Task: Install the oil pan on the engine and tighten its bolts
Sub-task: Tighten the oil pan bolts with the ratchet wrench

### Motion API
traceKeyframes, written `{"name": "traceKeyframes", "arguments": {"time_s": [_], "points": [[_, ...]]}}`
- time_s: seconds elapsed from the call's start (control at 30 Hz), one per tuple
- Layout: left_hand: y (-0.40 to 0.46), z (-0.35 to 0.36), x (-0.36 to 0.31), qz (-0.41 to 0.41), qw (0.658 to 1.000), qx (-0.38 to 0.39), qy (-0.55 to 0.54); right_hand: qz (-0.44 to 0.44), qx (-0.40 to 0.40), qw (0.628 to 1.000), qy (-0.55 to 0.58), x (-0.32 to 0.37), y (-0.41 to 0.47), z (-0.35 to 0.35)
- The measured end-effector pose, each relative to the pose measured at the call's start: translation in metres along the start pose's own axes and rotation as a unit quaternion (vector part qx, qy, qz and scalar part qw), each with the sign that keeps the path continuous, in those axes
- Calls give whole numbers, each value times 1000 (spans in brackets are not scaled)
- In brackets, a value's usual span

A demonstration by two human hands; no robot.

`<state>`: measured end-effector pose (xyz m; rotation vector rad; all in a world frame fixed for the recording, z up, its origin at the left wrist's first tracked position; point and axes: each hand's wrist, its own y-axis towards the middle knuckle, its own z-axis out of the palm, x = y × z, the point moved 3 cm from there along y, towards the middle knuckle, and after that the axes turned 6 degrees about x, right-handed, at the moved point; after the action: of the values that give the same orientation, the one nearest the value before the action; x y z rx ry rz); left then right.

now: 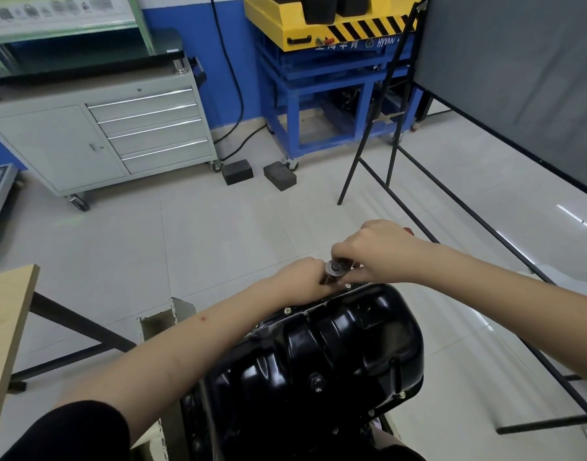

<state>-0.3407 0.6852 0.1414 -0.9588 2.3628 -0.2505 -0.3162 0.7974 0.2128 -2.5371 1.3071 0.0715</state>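
Oil pan (335,344) black on the engine, your left hand (305,277) and right hand (371,251) both gripping the ratchet (335,268) at its far rim, "HYXN" on the yellow lift (285,24).

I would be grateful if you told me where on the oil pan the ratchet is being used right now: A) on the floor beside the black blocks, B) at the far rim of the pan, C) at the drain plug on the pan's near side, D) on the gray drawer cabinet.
B: both hands meet at the ratchet, which sits over the far rim of the black oil pan, right hand on top and left hand beside it.
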Motion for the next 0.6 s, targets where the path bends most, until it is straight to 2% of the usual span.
{"name": "traceKeyframes", "arguments": {"time_s": [0.33, 0.5, 0.6], "points": [[3, 4, -1, 16, 1000, -21, 13, 89, 4, 989, 119, 4, -7, 11], [2, 3, 0, 22, 1000, -18, 5, 57, 37, 977, 203, -6, -3, 9], [2, 0, 2, 22, 1000, -17, -10, 82, 61, 965, 242, -27, -7, 9]]}}
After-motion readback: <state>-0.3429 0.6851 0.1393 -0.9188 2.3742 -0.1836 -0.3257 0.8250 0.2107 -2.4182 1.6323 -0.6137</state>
